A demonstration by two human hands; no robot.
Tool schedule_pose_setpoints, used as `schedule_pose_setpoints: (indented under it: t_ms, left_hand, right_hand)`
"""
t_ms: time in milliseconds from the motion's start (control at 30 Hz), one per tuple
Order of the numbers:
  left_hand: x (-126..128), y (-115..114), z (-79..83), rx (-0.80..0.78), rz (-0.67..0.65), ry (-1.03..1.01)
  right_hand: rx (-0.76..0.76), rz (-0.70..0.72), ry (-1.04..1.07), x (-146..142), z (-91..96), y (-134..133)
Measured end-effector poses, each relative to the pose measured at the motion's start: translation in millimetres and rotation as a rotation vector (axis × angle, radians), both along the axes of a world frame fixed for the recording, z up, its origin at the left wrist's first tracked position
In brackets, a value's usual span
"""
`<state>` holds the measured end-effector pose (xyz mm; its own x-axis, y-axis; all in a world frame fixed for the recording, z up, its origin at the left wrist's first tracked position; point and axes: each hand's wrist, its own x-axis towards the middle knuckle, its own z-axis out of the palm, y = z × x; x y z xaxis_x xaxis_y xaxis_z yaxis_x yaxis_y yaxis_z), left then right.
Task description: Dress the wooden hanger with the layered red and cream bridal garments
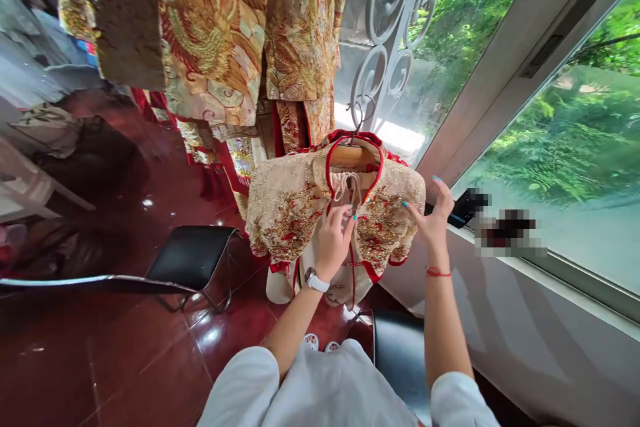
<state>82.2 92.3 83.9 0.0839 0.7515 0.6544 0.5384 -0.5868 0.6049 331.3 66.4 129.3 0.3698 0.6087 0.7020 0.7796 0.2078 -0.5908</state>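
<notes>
A cream jacket (285, 203) with gold beading and red trim hangs in front of me on a wooden hanger (347, 156). Pale cords (345, 181) are tied in a bow inside its collar. My left hand (334, 243), with a white-banded watch at the wrist, pinches the jacket's front opening just below the collar; what exactly lies between the fingertips is too small to make out. At the jacket's right shoulder, my right hand (435, 219) is raised with thumb and fingers spread, holding nothing. A red string circles that wrist.
Gold embroidered garments (215, 33) hang behind the jacket. A white scrolled metal frame (385, 13) stands by the window. Dark objects (467, 208), partly blurred out, lie on the sill. Black chairs (193, 255) (400, 353) stand left and close at my right on the red tiled floor.
</notes>
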Motion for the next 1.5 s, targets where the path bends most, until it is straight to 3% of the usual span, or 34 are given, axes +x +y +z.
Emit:
schedule_pose_setpoints:
  t_ms: [100,167,267,367,433,533,600,667,700,800,900,967,1033,1100,1167,1200,1267,1367,1500]
  left_hand:
    - [-41,-14,-51.8,0.131,0.326,-0.035]
    - [-72,-11,-82.6,0.088,0.515,0.005]
    - [-111,4,-103.7,-0.123,0.49,0.126]
    - [-136,6,-87.4,-0.251,0.338,0.146]
    - [-136,-12,-64.6,-0.203,0.36,0.023]
    - [-99,-57,-37.1,-0.046,0.423,-0.162]
    - [-53,-76,-31.2,-0.056,0.256,-0.088]
    - [-7,-71,-33.1,-0.091,0.131,0.066]
    - [10,-60,-35.0,-0.158,0.133,0.153]
    - [27,-13,-36.3,-0.362,0.219,0.377]
    - [4,11,-30.9,-0.382,0.176,0.453]
    - [-18,5,-27.4,-0.351,0.19,0.429]
    - [-35,-6,-23.7,-0.303,0.284,0.363]
    - [-46,-12,-17.1,-0.234,0.423,0.253]
    - [-51,-6,-6.7,-0.142,0.545,0.11]
    - [-54,0,-0.5,-0.091,0.579,0.044]
    - [-62,13,13.0,-0.007,0.562,-0.044]
    - [-89,23,34.9,0.006,0.412,-0.169]
    - [-129,13,68.9,0.024,0.322,-0.421]
  right_hand:
    - [-0.133,0.313,0.032,23,10.0,30]
    - [-0.151,0.366,-0.017,27,17.0,42]
    - [-0.141,0.332,-0.202,25,33.1,52]
    - [-0.17,0.368,-0.322,21,45.8,58]
    - [-0.164,0.352,-0.362,16,47.2,57]
    - [-0.119,0.273,-0.385,9,41.8,48]
    - [-0.093,0.222,-0.38,6,38.0,41]
    - [-0.082,0.191,-0.373,5,36.1,37]
    - [-0.086,0.188,-0.376,6,35.6,37]
    - [-0.103,0.223,-0.389,10,34.3,41]
    - [-0.118,0.262,-0.399,15,33.5,46]
    - [-0.151,0.264,-0.415,16,34.6,45]
    - [-0.142,0.214,-0.472,8,37.4,40]
    - [0.032,0.084,-0.535,-11,40.9,32]
    - [0.342,-0.028,-0.535,-41,43.9,24]
    - [0.473,-0.017,-0.537,-57,44.8,22]
    - [0.537,0.174,-0.661,-89,45.4,21]
    - [0.282,0.544,-1.007,-123,44.2,32]
    - [0.13,0.744,-1.196,-157,47.0,61]
